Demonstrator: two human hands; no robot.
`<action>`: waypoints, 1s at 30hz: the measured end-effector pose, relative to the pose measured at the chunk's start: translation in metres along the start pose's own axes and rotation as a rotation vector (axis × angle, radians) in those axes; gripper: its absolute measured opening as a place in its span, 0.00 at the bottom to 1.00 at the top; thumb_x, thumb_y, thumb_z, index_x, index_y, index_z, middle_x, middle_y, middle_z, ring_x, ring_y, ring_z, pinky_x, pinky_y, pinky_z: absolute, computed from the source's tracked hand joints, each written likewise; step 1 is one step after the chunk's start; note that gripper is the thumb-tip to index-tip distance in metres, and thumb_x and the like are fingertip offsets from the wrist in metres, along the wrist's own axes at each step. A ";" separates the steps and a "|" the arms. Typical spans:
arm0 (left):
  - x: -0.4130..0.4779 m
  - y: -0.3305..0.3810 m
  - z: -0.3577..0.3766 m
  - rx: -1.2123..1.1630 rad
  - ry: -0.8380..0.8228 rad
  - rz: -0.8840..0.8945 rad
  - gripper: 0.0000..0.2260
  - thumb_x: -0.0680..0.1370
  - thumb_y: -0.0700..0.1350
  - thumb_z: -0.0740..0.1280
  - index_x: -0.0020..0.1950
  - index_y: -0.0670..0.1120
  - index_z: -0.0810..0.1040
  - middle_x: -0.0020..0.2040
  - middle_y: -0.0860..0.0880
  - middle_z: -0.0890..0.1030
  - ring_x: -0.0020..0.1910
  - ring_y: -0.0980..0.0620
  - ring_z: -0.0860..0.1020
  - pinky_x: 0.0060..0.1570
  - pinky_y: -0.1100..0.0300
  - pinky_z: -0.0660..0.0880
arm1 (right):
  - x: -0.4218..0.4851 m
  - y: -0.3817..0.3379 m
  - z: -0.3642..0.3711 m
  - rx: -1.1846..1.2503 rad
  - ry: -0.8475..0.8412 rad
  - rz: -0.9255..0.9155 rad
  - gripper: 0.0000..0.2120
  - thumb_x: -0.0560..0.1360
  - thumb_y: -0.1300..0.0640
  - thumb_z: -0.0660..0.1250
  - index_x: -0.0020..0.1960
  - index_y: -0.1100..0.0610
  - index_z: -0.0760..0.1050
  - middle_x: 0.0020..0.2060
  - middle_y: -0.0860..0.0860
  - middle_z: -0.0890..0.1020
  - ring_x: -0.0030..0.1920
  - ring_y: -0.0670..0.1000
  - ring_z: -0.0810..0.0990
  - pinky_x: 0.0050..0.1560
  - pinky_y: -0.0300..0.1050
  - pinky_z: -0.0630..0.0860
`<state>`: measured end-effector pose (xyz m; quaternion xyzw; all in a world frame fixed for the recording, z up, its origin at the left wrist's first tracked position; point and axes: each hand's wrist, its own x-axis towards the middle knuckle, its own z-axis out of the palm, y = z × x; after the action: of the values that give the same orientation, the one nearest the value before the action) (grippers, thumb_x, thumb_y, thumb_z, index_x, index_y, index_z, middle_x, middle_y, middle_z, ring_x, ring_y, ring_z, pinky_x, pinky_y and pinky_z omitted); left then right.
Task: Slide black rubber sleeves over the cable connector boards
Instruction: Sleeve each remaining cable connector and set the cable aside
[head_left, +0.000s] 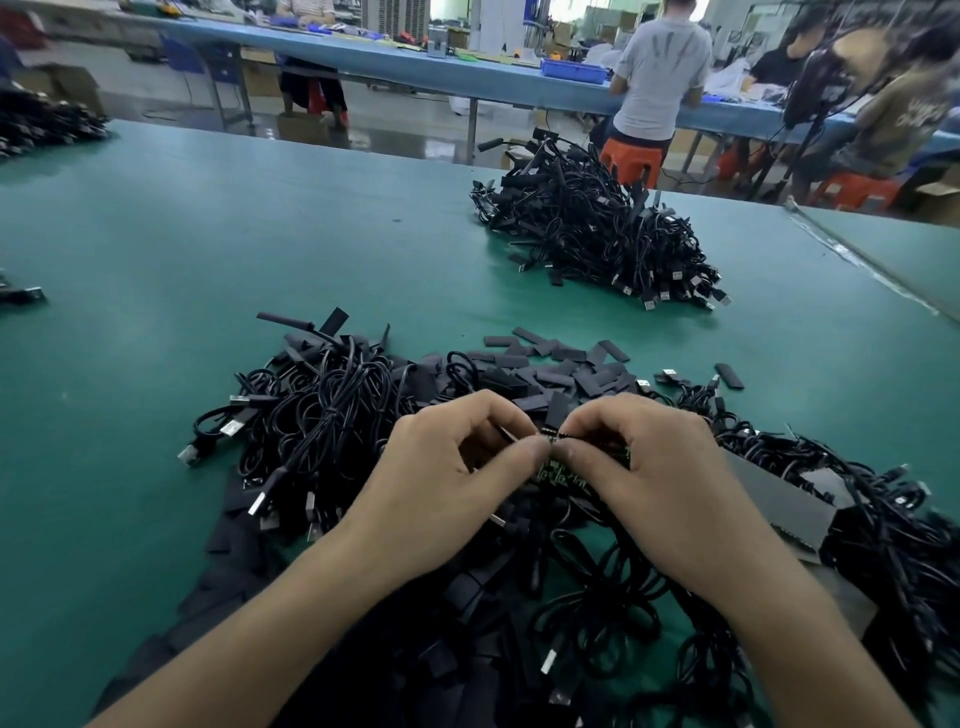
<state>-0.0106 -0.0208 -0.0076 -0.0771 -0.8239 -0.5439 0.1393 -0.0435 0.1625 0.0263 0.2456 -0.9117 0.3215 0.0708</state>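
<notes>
My left hand (447, 467) and my right hand (644, 467) meet thumb to thumb over a heap of black cables (322, 415) on the green table (208, 249). Between the fingertips sits a small green connector board (556, 474) with its thin black cable. My right hand pinches the board's far end. My left hand's fingers curl round the cable where it joins the board. Whether a sleeve is on the board is hidden by my fingers. Loose flat black rubber sleeves (561, 364) lie scattered just beyond my hands.
A second pile of black cables (597, 234) with USB plugs sits farther back on the right. More cables (857, 509) and a dark flat card (779, 499) lie to my right. Several people work at a blue bench (467, 67) behind.
</notes>
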 end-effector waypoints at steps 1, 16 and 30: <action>0.000 0.000 0.000 0.030 0.039 0.009 0.02 0.74 0.50 0.74 0.44 0.56 0.82 0.35 0.53 0.80 0.34 0.60 0.76 0.36 0.71 0.71 | 0.000 -0.001 0.001 -0.029 0.027 -0.019 0.02 0.75 0.50 0.70 0.44 0.44 0.79 0.39 0.39 0.78 0.44 0.39 0.76 0.44 0.34 0.70; 0.006 -0.004 -0.013 0.128 0.056 0.073 0.10 0.70 0.54 0.77 0.50 0.59 0.83 0.40 0.57 0.81 0.35 0.60 0.77 0.36 0.71 0.71 | -0.001 -0.004 0.013 -0.053 0.129 -0.184 0.02 0.75 0.52 0.70 0.48 0.48 0.80 0.42 0.39 0.78 0.47 0.46 0.75 0.51 0.50 0.72; 0.005 -0.009 -0.014 -0.094 -0.145 0.153 0.02 0.75 0.47 0.72 0.46 0.52 0.80 0.36 0.49 0.79 0.33 0.59 0.72 0.35 0.65 0.71 | 0.002 0.002 0.009 0.175 -0.016 -0.167 0.04 0.75 0.43 0.63 0.42 0.38 0.75 0.42 0.38 0.78 0.49 0.46 0.74 0.54 0.56 0.69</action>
<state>-0.0160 -0.0372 -0.0088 -0.1853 -0.7972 -0.5626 0.1169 -0.0459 0.1576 0.0181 0.3287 -0.8571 0.3907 0.0685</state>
